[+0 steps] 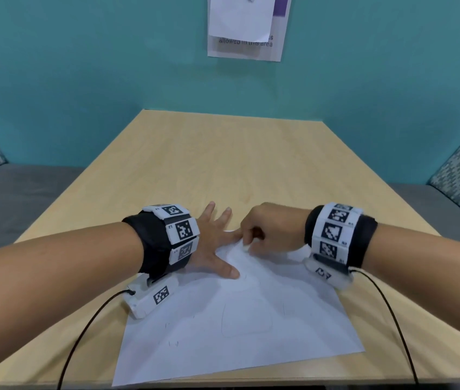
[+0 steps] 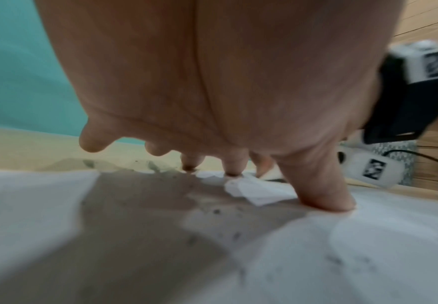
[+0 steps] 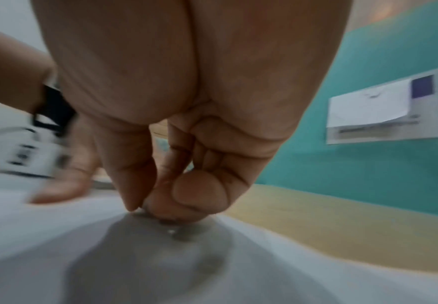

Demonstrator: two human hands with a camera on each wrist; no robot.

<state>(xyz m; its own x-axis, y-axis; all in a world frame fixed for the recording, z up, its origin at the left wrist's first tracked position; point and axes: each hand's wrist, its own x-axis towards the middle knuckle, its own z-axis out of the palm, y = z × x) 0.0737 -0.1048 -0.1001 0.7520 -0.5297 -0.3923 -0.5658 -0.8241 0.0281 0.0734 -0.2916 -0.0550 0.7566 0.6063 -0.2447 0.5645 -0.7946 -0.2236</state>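
A white sheet of paper (image 1: pixel 237 319) lies askew on the wooden table (image 1: pixel 223 164), its near edge close to the table's near edge and its far corner up between the two hands. The left hand (image 1: pixel 212 246) lies flat on that far part with its fingers straight and spread. The thumb (image 2: pixel 324 195) presses down on the sheet, and the fingertips reach past the sheet's edge towards the bare wood.

Just beside it, almost touching the left forefinger, the right hand (image 1: pixel 271 229) is curled with its knuckles up. Its thumb and forefinger are drawn together on the far corner of the sheet. From the left wrist a small crumpled flap of paper (image 2: pixel 254 191) stands up there. The right wrist view is blurred, so it seems to be a pinch of that raised corner, though the exact hold is hard to make out.

Beyond the hands the table runs bare to the teal wall (image 1: pixel 82 66), where a printed notice (image 1: pixel 247 26) hangs. Grey bench seats (image 1: pixel 12 198) flank the table on both sides, and thin black cables (image 1: pixel 88 325) trail from the wristbands across the near edge.
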